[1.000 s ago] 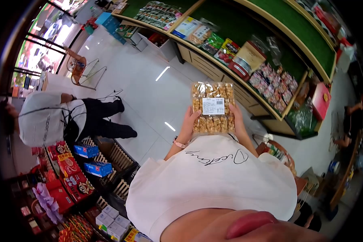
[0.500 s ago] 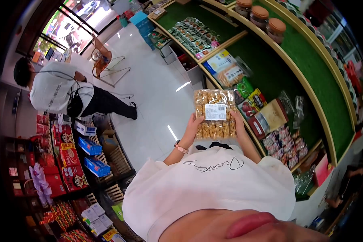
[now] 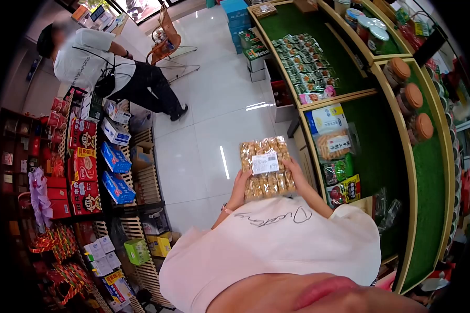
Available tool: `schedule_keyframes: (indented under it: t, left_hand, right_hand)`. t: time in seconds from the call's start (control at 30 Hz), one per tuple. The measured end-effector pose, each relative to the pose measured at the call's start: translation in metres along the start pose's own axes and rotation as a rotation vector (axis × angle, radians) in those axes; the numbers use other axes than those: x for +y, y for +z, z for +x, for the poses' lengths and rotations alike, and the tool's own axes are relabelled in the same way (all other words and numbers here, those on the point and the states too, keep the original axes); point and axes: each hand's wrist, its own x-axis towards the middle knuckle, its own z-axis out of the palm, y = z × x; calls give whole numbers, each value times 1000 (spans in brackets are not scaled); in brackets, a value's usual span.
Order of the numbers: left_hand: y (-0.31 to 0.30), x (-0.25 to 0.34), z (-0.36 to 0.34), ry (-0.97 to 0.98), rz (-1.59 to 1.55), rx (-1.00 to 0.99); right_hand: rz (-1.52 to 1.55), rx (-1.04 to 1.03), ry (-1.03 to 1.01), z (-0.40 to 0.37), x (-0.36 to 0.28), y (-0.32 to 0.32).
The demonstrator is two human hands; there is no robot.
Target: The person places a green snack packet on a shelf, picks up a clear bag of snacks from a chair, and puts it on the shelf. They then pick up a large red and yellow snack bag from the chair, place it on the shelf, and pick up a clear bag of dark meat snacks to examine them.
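Observation:
A clear plastic pack of golden-brown snack pieces (image 3: 272, 184), set in rows, is held up in front of my chest. On its face is a white printed label (image 3: 265, 163). My left hand (image 3: 241, 183) grips the pack's left edge, and my right hand (image 3: 295, 172) holds its right edge. Both sets of fingers partly disappear behind the pack. A pink band circles my left wrist.
Right of me stands a green-lined display shelf (image 3: 371, 125) with packaged snacks (image 3: 304, 65) and lidded jars (image 3: 408, 97). At left, a slatted rack (image 3: 147, 177) carries boxes (image 3: 117, 188). Another person (image 3: 107, 70) stands beyond it, near a wicker chair (image 3: 164, 39).
The pack, still in both hands, sits slightly lower and further left in view. Shelf and rack have shifted with my head's movement, and the other person appears higher up.

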Motion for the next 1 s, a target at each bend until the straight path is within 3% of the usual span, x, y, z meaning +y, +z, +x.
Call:
schedule_keyframes:
  t: [0.17, 0.27, 0.37, 0.4, 0.6, 0.77, 1.0]
  left_hand:
    - [-26, 67, 81, 58, 97, -9]
    - [-11, 130, 108, 249, 263, -140]
    - [-18, 153, 151, 291, 337, -148]
    - [-18, 159, 164, 249, 323, -80]
    - [-19, 181, 198, 159, 343, -116]
    - [1, 216, 243, 207, 372, -126]
    - [24, 301, 380, 297, 406, -170]
  right_hand:
    - [20, -44, -109, 73, -48, 48]
    - [43, -53, -188, 104, -79, 79]
    - [109, -54, -204, 138, -95, 95]
    - [129, -47, -203, 146, -98, 98]
    - [142, 1, -204, 193, -93, 94]
    - [228, 91, -211, 242, -101, 104]
    - [204, 56, -291, 377, -191, 121]
